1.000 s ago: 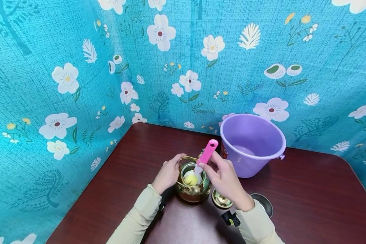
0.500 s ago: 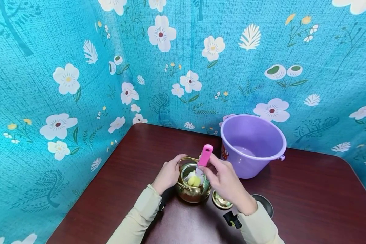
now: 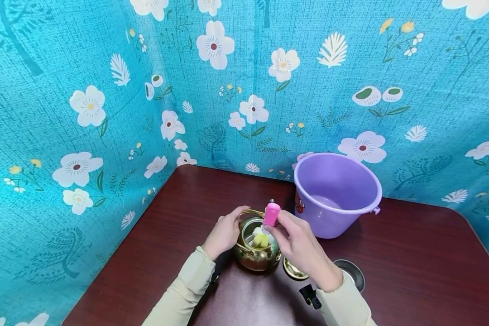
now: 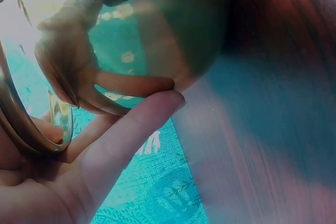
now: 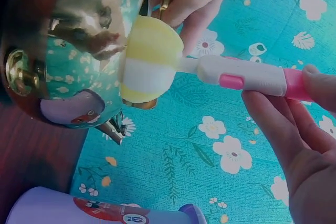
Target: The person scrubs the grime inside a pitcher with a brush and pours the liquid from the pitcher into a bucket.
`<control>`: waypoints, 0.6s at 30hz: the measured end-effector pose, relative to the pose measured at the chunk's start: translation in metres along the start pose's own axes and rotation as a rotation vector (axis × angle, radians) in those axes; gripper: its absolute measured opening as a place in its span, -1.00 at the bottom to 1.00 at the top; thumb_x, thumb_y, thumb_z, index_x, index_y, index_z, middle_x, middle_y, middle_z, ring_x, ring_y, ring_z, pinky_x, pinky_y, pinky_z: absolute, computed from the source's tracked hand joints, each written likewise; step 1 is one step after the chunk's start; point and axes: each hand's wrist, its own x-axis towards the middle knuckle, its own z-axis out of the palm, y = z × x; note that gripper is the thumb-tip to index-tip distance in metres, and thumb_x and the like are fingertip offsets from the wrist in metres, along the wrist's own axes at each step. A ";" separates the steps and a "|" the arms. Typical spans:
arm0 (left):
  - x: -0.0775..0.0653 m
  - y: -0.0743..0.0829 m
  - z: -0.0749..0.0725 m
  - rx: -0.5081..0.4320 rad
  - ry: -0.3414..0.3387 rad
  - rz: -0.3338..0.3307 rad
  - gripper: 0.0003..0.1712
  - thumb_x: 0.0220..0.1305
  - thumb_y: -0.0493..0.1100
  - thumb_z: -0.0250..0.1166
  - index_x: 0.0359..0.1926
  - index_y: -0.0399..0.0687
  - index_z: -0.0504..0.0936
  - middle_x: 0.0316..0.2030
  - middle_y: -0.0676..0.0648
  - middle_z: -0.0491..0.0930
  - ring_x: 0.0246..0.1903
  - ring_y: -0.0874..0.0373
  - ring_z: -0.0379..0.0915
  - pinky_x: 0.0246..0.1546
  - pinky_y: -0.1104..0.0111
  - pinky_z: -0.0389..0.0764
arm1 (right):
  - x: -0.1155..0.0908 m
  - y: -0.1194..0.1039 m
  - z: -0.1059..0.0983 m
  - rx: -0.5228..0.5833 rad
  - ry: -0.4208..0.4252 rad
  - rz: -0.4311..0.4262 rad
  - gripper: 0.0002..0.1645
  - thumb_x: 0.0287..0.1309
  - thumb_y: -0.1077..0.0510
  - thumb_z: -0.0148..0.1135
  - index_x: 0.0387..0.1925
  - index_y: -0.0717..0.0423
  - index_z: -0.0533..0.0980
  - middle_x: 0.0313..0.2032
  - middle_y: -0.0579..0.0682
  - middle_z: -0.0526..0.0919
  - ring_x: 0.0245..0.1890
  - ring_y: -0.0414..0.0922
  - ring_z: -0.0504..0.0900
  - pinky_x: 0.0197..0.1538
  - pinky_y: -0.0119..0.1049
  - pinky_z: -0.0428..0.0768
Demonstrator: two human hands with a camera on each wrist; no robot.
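On the dark red table (image 3: 424,258) in the head view, a gold-coloured pot (image 3: 256,261) is standing upright between two hands, with a yellow and white sponge brush (image 3: 262,239) reaching down into its mouth. The left hand (image 3: 224,233) is holding the pot on its left side, its fingers meeting the hoop handle (image 3: 250,211) near the rim. The right hand (image 3: 301,240) is pinching the brush's pink handle (image 3: 272,214) between thumb and fingers, just above the sponge. Near that forearm, a gold lid (image 3: 292,270) and a dark dish (image 3: 353,273) are lying partly covered, while a purple bucket (image 3: 337,199) is standing behind. From the left wrist, one straight finger (image 4: 134,124) is pressing its tip against the pot's shiny belly, the hoop handle curving close to the palm; how tightly the other fingers are closing cannot be told. From the right wrist, the thumb (image 5: 321,85) is resting on one side of the brush handle and the fingers are supporting the other; beyond their tips, the white stem (image 5: 241,77) is running to the sponge, which is bulging partly out of the pot's mouth.
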 end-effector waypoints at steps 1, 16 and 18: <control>0.000 0.000 0.000 -0.001 -0.001 0.000 -0.51 0.34 -0.39 0.02 0.22 0.07 0.48 -0.38 -0.08 0.65 -0.36 -0.04 0.55 -0.24 0.14 0.58 | 0.000 0.000 0.000 -0.004 0.004 -0.013 -0.82 0.11 0.29 0.32 -0.26 0.05 0.51 -0.39 -0.17 0.54 -0.41 -0.29 0.46 -0.28 -0.57 0.41; 0.000 0.002 -0.001 0.004 -0.005 -0.005 -0.51 0.34 -0.38 0.04 0.22 0.09 0.47 -0.40 -0.08 0.67 -0.31 -0.08 0.58 -0.18 0.08 0.58 | -0.005 0.001 0.006 -0.035 0.040 -0.211 -0.69 0.05 0.35 0.32 -0.12 0.14 0.55 -0.25 -0.09 0.62 -0.26 -0.23 0.59 -0.13 -0.46 0.52; 0.000 0.002 0.000 0.011 0.001 0.001 -0.52 0.34 -0.38 0.04 0.21 0.10 0.47 -0.39 -0.07 0.68 -0.30 -0.08 0.59 -0.17 0.08 0.59 | -0.006 0.001 0.007 -0.050 0.045 -0.238 -0.76 0.12 0.31 0.29 -0.13 0.13 0.56 -0.25 -0.09 0.64 -0.25 -0.22 0.61 -0.13 -0.43 0.54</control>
